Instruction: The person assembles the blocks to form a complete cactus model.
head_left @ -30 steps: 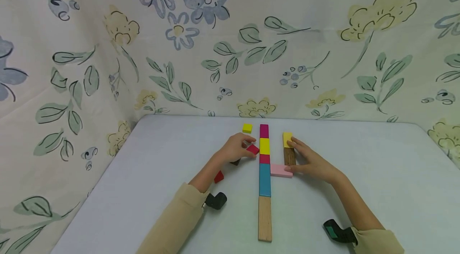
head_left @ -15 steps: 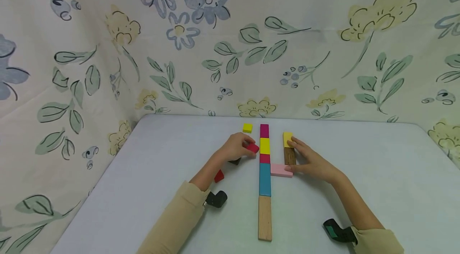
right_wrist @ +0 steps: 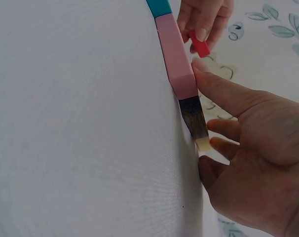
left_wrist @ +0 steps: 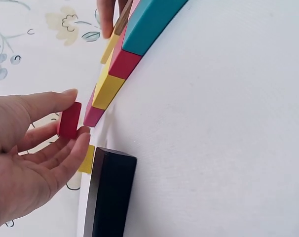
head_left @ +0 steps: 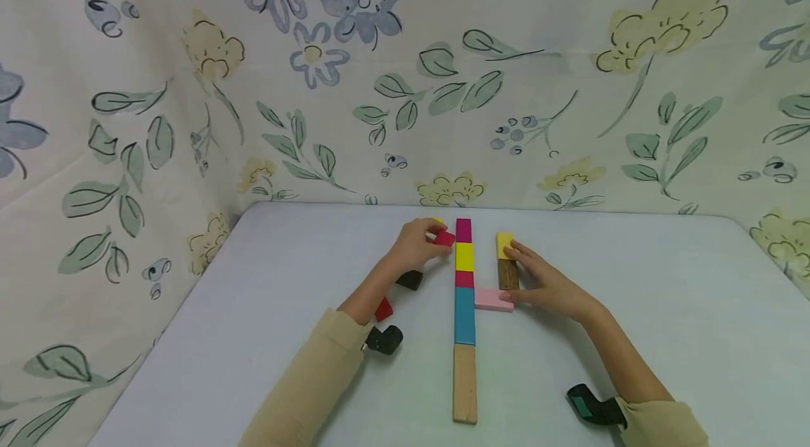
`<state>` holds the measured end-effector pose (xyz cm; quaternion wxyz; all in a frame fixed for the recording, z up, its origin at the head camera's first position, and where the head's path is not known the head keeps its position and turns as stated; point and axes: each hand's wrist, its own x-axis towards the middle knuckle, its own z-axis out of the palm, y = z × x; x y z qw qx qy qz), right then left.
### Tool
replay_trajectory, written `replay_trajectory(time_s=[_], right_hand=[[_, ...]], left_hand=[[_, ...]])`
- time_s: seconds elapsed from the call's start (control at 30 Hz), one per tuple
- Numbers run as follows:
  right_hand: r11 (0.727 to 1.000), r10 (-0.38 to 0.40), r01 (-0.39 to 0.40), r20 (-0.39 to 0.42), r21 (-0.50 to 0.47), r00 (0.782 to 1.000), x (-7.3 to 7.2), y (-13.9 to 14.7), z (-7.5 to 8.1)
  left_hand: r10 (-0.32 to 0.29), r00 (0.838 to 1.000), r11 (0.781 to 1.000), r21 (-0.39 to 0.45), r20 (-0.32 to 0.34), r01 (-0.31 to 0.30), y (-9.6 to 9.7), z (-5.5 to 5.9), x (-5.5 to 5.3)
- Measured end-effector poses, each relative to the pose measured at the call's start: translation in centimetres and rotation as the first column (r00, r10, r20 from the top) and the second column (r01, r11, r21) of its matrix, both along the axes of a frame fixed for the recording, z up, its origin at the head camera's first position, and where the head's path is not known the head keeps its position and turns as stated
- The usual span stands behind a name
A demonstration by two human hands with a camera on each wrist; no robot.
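In the head view my left hand (head_left: 413,250) pinches a small red block (head_left: 445,238) between thumb and fingers, left of the far end of a row of blocks. The left wrist view shows that red block (left_wrist: 69,120) held off the table. My right hand (head_left: 557,289) rests its fingertips at a yellow block (head_left: 504,243) and its thumb at a pink block (head_left: 492,299). A brown block (head_left: 508,275) lies between those two. The pink block meets the side of a blue block (head_left: 465,315) in the row.
The row continues with a plain wooden block (head_left: 465,384) nearest me and a magenta block (head_left: 464,230) farthest. Left of it lie a dark block (head_left: 410,280), another red block (head_left: 383,310) and a yellow block (head_left: 436,221) partly behind my left hand. A floral cloth hangs behind the white table.
My left hand has moved farther away from me with the red block, uncovering more of the dark block and covering part of the loose yellow one. The right hand stays in place.
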<state>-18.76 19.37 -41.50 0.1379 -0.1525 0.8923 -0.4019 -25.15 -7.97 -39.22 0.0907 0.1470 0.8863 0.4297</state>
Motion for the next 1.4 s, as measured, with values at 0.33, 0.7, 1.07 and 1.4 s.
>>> replay_trajectory(time_s=[0.33, 0.7, 1.07, 1.4], right_hand=[[1.0, -0.005, 0.005, -0.002, 0.004, 1.0, 0.1, 0.0, 0.0], [1.0, -0.005, 0.004, -0.006, -0.009, 1.0, 0.0, 0.1, -0.1], [1.0, -0.006, 0.006, -0.004, -0.008, 1.0, 0.0, -0.1, 0.0], [1.0, -0.01, 0.01, -0.008, -0.006, 1.0, 0.0, -0.1, 0.0]], left_hand=[[0.067, 0.996, 0.994, 0.085, -0.055, -0.062, 1.3, 0.0, -1.5], [0.146, 0.986, 0.982, 0.131, -0.074, -0.136, 3.4, -0.4, -3.2], [0.236, 0.968, 0.963, 0.153, -0.085, -0.222, 5.0, -1.3, -5.2], [0.277, 0.957, 0.957, 0.112, -0.083, -0.267, 6.2, -2.0, -5.8]])
